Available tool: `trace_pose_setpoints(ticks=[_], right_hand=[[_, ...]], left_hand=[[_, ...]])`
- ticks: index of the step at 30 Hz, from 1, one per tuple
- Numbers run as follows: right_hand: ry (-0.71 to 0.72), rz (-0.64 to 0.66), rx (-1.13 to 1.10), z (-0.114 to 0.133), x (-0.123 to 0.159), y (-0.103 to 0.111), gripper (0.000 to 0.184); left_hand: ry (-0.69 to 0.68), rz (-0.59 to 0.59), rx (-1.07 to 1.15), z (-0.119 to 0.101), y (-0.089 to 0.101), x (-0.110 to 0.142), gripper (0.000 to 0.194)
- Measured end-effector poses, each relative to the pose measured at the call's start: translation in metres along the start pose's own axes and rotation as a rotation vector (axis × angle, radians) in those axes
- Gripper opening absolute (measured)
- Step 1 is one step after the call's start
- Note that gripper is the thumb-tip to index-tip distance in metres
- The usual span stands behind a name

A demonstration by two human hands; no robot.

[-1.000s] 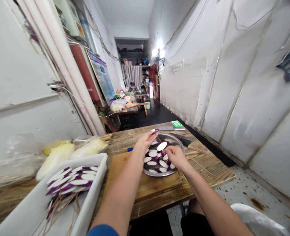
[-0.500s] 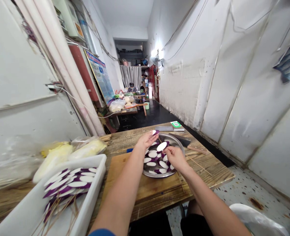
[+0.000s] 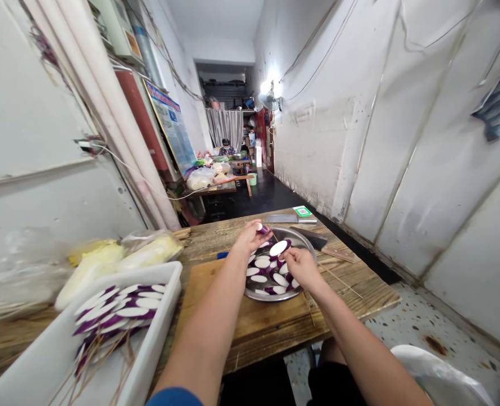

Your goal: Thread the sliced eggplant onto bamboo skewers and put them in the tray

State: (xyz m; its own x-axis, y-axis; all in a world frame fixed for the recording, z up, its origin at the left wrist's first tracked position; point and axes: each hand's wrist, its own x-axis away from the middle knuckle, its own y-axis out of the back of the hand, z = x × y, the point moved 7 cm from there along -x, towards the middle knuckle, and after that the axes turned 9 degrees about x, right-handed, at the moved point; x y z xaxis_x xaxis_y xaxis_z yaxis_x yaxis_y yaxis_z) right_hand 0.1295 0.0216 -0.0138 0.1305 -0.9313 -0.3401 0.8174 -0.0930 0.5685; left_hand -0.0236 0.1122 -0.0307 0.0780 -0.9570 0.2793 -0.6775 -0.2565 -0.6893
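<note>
Over a round metal bowl (image 3: 257, 298) of purple-skinned, white-fleshed eggplant slices (image 3: 262, 263), both my hands work close together. Between the fingers of my left hand (image 3: 249, 239) is one eggplant piece (image 3: 262, 228), at the bowl's far left rim. A thin wooden skewer (image 3: 274, 235) runs from near that piece to a larger eggplant slice (image 3: 279, 248). My right hand (image 3: 299, 264) is closed in a pinch just below this slice, at the skewer's near end; the exact contact is hidden by the fingers.
A wooden cutting board (image 3: 207, 293) lies under the bowl. At left, a white bin (image 3: 174, 282) holds skewered eggplant slices (image 3: 121, 307). Two cleavers, one metal-handled (image 3: 281, 218) and one wood-handled (image 3: 338, 252), and a loose skewer (image 3: 343, 280) lie on the table. A person (image 3: 227, 148) sits far back.
The eggplant piece in my left hand has tipped from lying along the fingertips to show more purple skin, and my left fingers have curled around it. My right hand has barely moved.
</note>
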Motion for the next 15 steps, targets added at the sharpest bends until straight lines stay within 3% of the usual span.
trace_pose_setpoints(ticks=[3, 6, 9, 15], right_hand=[[0.034, 0.04, -0.01, 0.0032, 0.0008, -0.0027, 0.028], [0.037, 0.045, -0.008, 0.0032, 0.0012, -0.0028, 0.028], [0.031, 0.03, -0.001, 0.0016, 0.0004, -0.002, 0.028], [0.038, 0.037, 0.004, 0.0028, -0.001, -0.003, 0.028]], left_hand=[[-0.045, 0.019, -0.014, -0.0016, -0.0027, 0.0014, 0.023], [-0.043, 0.021, -0.047, -0.0029, -0.0031, 0.0013, 0.013], [0.025, 0.001, 0.003, -0.0009, -0.0012, -0.0001, 0.003], [0.16, 0.061, 0.068, 0.0055, -0.0058, -0.0004, 0.014]])
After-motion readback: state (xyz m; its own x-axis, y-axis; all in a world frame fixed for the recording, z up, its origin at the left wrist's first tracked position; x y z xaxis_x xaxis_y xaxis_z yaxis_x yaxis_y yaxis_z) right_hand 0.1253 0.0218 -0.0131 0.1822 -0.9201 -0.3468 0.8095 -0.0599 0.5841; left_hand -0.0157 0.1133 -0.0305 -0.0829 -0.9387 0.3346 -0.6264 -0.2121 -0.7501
